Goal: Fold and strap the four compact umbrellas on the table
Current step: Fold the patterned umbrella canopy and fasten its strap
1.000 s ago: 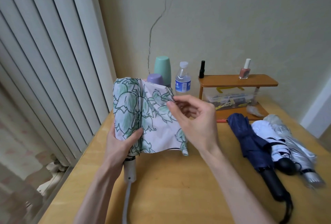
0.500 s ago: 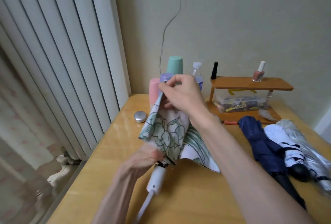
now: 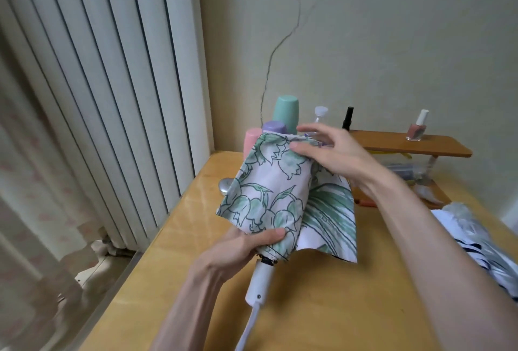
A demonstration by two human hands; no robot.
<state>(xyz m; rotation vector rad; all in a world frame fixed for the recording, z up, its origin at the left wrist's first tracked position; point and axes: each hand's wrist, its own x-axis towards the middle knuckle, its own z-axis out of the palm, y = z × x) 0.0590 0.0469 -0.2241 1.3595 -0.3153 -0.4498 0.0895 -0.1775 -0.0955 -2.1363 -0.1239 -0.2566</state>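
A compact umbrella (image 3: 269, 196) with a white canopy printed in green leaves is held above the table, its white handle (image 3: 259, 283) pointing toward me. My left hand (image 3: 246, 244) grips the bunched canopy just above the handle, thumb across the fabric. My right hand (image 3: 328, 151) is at the canopy's far end, thumb pressing the cloth and fingers spread over it. A loose flap (image 3: 330, 218) hangs to the right. At the right edge lie a white umbrella with dark stripes (image 3: 473, 241) and a silver umbrella (image 3: 465, 216), both partly cut off.
Mint (image 3: 286, 110), purple (image 3: 274, 127) and pink (image 3: 251, 141) cups stand by the wall with a water bottle (image 3: 320, 115). A small wooden shelf (image 3: 409, 146) carries a nail polish bottle (image 3: 417, 129) and a black tube (image 3: 348, 117). A silver round object (image 3: 225, 185) lies on the wooden table (image 3: 322, 308).
The view has shifted left, cutting off the umbrellas at the right. My left hand has moved up onto the canopy's base. My right hand has spread its fingers at the top end.
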